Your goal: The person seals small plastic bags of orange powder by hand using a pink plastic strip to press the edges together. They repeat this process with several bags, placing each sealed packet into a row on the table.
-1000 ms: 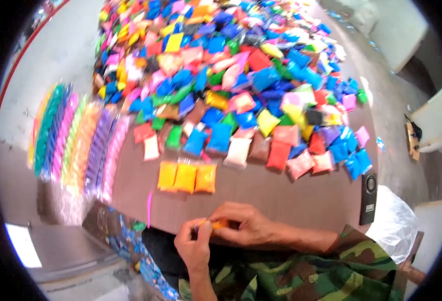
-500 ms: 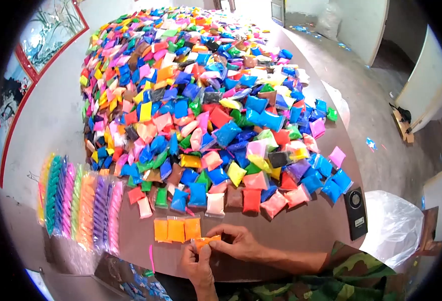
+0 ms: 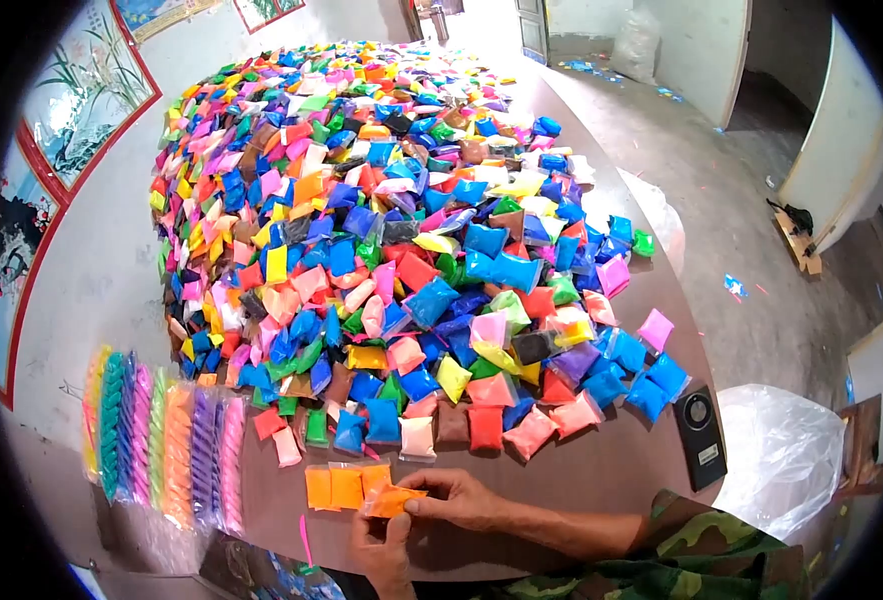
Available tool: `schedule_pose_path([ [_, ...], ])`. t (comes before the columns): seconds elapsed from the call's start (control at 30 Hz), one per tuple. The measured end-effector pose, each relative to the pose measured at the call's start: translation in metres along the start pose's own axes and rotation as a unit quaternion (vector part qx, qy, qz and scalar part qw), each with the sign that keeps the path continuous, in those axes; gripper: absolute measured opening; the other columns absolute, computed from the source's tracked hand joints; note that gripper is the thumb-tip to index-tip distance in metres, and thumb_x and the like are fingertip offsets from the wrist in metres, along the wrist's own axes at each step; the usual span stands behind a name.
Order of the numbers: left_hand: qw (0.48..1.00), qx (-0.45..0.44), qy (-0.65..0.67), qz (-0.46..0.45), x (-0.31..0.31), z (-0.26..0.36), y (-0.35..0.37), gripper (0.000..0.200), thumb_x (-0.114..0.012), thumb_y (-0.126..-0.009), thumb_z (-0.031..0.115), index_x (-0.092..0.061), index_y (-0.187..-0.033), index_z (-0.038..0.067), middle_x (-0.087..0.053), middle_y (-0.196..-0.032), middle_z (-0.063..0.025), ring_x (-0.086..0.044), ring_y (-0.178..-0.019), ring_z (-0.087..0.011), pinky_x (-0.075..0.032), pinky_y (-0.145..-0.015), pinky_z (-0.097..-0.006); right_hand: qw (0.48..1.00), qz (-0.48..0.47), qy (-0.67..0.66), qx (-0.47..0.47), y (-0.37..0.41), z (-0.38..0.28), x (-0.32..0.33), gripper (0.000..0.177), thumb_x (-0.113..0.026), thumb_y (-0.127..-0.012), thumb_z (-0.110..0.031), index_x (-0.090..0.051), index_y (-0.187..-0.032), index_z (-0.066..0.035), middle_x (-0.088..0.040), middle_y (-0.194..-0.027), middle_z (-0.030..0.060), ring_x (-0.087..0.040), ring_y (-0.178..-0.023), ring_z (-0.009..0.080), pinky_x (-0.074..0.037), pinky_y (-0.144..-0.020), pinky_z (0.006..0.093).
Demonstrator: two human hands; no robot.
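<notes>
An orange packet [image 3: 391,500] is held between my two hands near the table's front edge. My left hand [image 3: 382,552] pinches its lower left side, with the thumb upright. From the right, my right hand [image 3: 453,501] grips the packet's right end between thumb and fingers. Just behind and left of it, a row of three orange packets [image 3: 345,488] lies on the table, the held one partly covering the rightmost. Beyond spreads a large heap of small coloured packets [image 3: 401,260], with pink, brown and red ones at its near edge.
Long twisted coloured packs [image 3: 176,455] lie at the table's left. A black phone-like device [image 3: 700,440] rests at the right edge, beside a clear plastic bag [image 3: 781,460]. A thin pink strip [image 3: 305,540] lies near the front edge.
The view has shifted, so the table contents appear lower. The held orange packet now lies flatter and overlaps the rightmost packet of the row; both hands still hold it.
</notes>
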State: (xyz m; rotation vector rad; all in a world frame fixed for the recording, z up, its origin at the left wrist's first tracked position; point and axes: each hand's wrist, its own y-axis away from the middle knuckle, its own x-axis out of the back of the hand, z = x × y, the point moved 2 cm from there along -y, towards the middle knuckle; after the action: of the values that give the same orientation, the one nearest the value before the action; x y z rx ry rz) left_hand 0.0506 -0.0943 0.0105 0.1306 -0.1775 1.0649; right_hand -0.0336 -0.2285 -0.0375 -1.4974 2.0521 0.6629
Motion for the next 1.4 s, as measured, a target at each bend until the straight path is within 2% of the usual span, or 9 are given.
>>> schedule_pose_path([
  [0.2,0.999,0.003,-0.013,-0.033,0.001,0.003,-0.004,0.038,-0.079,-0.095,0.025,-0.067,-0.119,-0.002,-0.072,-0.11,-0.012,-0.069,-0.1,-0.0204,-0.056,-0.093,-0.0335,0.997,-0.004,0.06,0.044,-0.002,0.005,0.0,0.04,-0.07,-0.101,-0.019,-0.061,-0.135,0.0,-0.068,-0.118,0.0075,-0.064,-0.104,0.0133,-0.055,-0.091,0.0284],
  [0.3,0.966,-0.055,-0.243,-0.072,0.014,0.008,-0.003,0.029,-0.066,-0.101,0.019,-0.066,-0.119,-0.005,-0.071,-0.107,-0.0151,-0.069,-0.101,-0.0205,-0.055,-0.093,-0.0321,0.994,-0.004,0.1,0.044,0.0,-0.001,-0.004,0.038,-0.07,-0.101,-0.019,-0.063,-0.133,0.001,-0.068,-0.117,0.0072,-0.064,-0.105,0.0134,-0.055,-0.091,0.0281],
  [0.4,0.945,-0.148,-0.289,-0.051,0.02,-0.003,0.004,0.016,-0.065,-0.103,0.019,-0.072,-0.111,0.008,-0.073,-0.103,-0.0143,-0.068,-0.093,-0.0338,-0.054,-0.088,-0.0394,0.997,0.001,0.078,0.027,-0.001,0.002,-0.007,0.036,-0.071,-0.101,-0.02,-0.066,-0.13,0.002,-0.07,-0.114,0.0062,-0.065,-0.101,0.0125,-0.055,-0.089,0.0265],
  [0.5,0.985,-0.022,-0.154,-0.07,0.014,0.005,0.01,0.034,-0.076,-0.097,0.024,-0.067,-0.115,-0.003,-0.072,-0.104,-0.0113,-0.069,-0.096,-0.0194,-0.056,-0.089,-0.0308,0.999,0.005,0.042,0.024,0.0,0.0,-0.005,0.035,-0.073,-0.1,-0.021,-0.068,-0.128,0.001,-0.071,-0.11,0.0052,-0.066,-0.096,0.0117,-0.054,-0.086,0.0249],
  [0.7,0.992,0.001,-0.112,-0.057,0.008,0.002,0.016,0.028,-0.067,-0.1,0.019,-0.065,-0.114,-0.005,-0.069,-0.095,-0.0079,-0.064,-0.084,-0.0127,-0.054,-0.078,-0.027,0.997,0.02,0.07,0.018,0.0,-0.002,-0.007,0.034,-0.072,-0.1,-0.023,-0.069,-0.127,-0.001,-0.07,-0.106,0.0028,-0.064,-0.091,0.0104,-0.053,-0.082,0.025],
  [0.73,0.996,-0.031,-0.083,-0.03,0.006,0.0,0.016,0.023,-0.072,-0.099,0.023,-0.065,-0.102,0.001,-0.068,-0.08,-0.0059,-0.065,-0.068,-0.0123,-0.053,-0.064,-0.0246,0.996,0.017,0.085,0.017,0.002,-0.007,-0.009,0.034,-0.072,-0.1,-0.022,-0.069,-0.127,-0.001,-0.07,-0.106,0.0028,-0.063,-0.092,0.0104,-0.053,-0.082,0.0254],
  [1.03,0.993,-0.081,-0.087,-0.022,0.015,-0.015,0.026,0.022,-0.072,-0.098,0.022,-0.065,-0.1,0.001,-0.07,-0.083,-0.0069,-0.066,-0.071,-0.0138,-0.056,-0.068,-0.0251,0.995,-0.021,0.086,0.04,0.005,-0.005,-0.013,0.035,-0.073,-0.1,-0.027,-0.068,-0.123,-0.002,-0.067,-0.096,0.0009,-0.062,-0.087,0.0078,-0.052,-0.077,0.0254],
  [1.13,0.999,-0.003,-0.039,0.027,0.015,-0.005,0.03,0.024,-0.072,-0.098,0.024,-0.066,-0.101,0.001,-0.071,-0.086,-0.0087,-0.068,-0.073,-0.016,-0.058,-0.07,-0.0274,0.994,-0.028,0.093,0.042,0.007,-0.004,-0.014,0.034,-0.073,-0.1,-0.027,-0.069,-0.121,-0.001,-0.067,-0.098,0.0015,-0.062,-0.089,0.0085,-0.052,-0.077,0.0258],
  [1.4,0.972,-0.094,-0.213,0.026,0.022,-0.009,0.036,0.022,-0.067,-0.101,0.019,-0.063,-0.097,-0.002,-0.066,-0.088,-0.0064,-0.062,-0.08,-0.0119,-0.053,-0.071,-0.0272,0.974,-0.033,0.215,0.063,0.006,-0.003,-0.014,0.036,-0.071,-0.098,-0.028,-0.07,-0.117,0.002,-0.07,-0.101,0.0058,-0.063,-0.089,0.0106,-0.052,-0.078,0.027],
])
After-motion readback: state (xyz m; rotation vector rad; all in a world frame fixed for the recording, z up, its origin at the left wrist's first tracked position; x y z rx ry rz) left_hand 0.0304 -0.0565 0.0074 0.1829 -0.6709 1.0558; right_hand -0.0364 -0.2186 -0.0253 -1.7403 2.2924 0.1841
